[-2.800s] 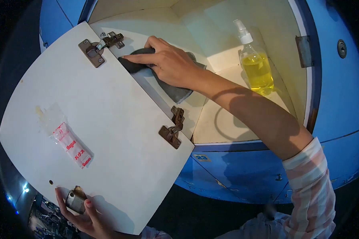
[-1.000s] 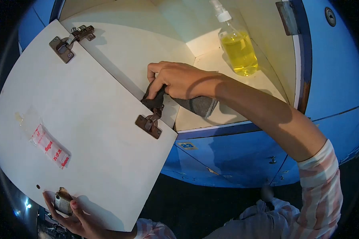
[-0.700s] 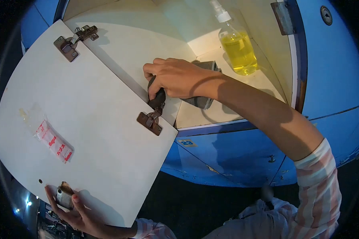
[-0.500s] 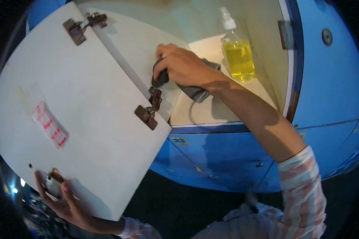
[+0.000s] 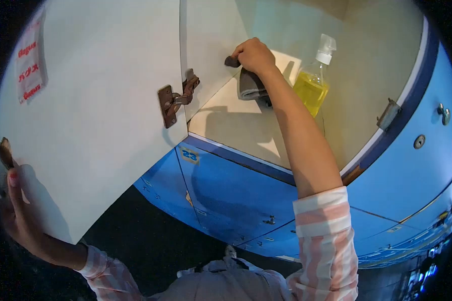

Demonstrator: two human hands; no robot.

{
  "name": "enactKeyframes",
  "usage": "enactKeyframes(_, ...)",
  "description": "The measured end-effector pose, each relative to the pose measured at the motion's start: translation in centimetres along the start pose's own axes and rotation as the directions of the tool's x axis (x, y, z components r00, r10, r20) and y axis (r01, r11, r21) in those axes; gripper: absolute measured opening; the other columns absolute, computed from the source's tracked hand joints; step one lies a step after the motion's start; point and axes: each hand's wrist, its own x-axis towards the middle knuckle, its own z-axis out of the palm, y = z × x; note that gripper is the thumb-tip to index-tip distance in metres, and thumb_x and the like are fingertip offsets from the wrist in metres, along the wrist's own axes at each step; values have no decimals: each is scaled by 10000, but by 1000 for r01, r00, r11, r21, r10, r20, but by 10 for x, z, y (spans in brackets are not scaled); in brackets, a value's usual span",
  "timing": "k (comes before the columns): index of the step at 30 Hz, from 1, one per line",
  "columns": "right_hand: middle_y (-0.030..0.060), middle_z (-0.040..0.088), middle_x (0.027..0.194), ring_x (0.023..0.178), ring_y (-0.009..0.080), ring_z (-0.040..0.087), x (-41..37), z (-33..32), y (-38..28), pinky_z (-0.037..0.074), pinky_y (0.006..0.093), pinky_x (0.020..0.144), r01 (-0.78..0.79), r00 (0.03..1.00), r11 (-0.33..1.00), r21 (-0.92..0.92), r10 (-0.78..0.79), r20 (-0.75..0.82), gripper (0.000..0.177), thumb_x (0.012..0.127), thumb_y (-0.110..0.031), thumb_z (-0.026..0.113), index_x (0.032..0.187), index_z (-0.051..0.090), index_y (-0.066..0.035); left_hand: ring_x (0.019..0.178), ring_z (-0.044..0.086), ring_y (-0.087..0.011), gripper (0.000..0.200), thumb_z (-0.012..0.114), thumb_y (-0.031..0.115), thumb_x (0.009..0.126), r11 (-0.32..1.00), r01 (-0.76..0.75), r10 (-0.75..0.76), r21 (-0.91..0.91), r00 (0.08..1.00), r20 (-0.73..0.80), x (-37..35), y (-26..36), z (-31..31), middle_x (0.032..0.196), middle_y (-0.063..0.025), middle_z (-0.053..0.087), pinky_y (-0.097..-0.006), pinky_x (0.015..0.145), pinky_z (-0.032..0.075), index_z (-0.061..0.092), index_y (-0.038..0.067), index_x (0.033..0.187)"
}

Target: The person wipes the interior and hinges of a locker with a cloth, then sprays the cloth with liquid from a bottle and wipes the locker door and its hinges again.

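My right hand (image 5: 256,56) is inside the open locker, closed on a dark grey cloth (image 5: 251,84). Part of the cloth pokes out past the fingertips against the inner side wall, and the rest hangs below the hand over the locker floor. Just right of that forearm stands a clear spray bottle (image 5: 311,90) of yellow liquid with a white top. My left hand (image 5: 20,215) grips the edge of the white locker door (image 5: 105,100), its thumb on the inside face beside the metal lock (image 5: 0,168); its other fingers are mostly hidden in shadow.
A brown hinge (image 5: 172,103) joins the door to the locker wall. The door carries a clear sticker with red print (image 5: 31,60). Blue locker fronts (image 5: 226,195), one labelled 23, lie below, and a metal strike plate (image 5: 388,114) sits on the right frame.
The camera view has shifted, showing the door further left and more upright. My right hand, with the cloth, is now deeper along the side wall. My left hand stays at the door's lock.
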Motion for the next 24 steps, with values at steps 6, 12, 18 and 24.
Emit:
enactKeyframes(6,171,476,1121,1025,353,479,38,11,24,446,425,818,-221,973,975,18,221,-58,314,773,-237,482,986,600,-40,747,616,-244,652,573,441,760,998,-2,5,60,999,-48,-3,-34,-33,1003,-186,556,-358,673,537,347,96,1265)
enactKeyframes(12,164,440,1160,1019,335,475,64,13,33,449,410,823,-479,836,848,225,519,-180,292,787,-224,487,1051,593,-159,789,603,-249,645,561,443,768,997,7,-2,78,998,-68,-6,0,-16,1037,-187,533,-365,699,526,343,90,1263)
enactKeyframes(18,172,449,1019,930,334,501,101,17,27,435,406,803,-292,704,821,491,532,-470,306,767,-127,500,1045,594,-219,832,589,-254,639,549,445,777,997,-1,7,75,997,-73,4,-38,-35,1071,-187,510,-372,725,515,339,85,1262)
enactKeyframes(24,165,458,1021,945,327,495,118,68,56,425,400,830,-246,753,896,370,417,-509,364,743,-103,489,1083,580,-195,874,575,-259,634,537,447,785,996,-46,52,78,996,-68,8,-9,-18,1105,-187,487,-379,751,504,335,79,1260)
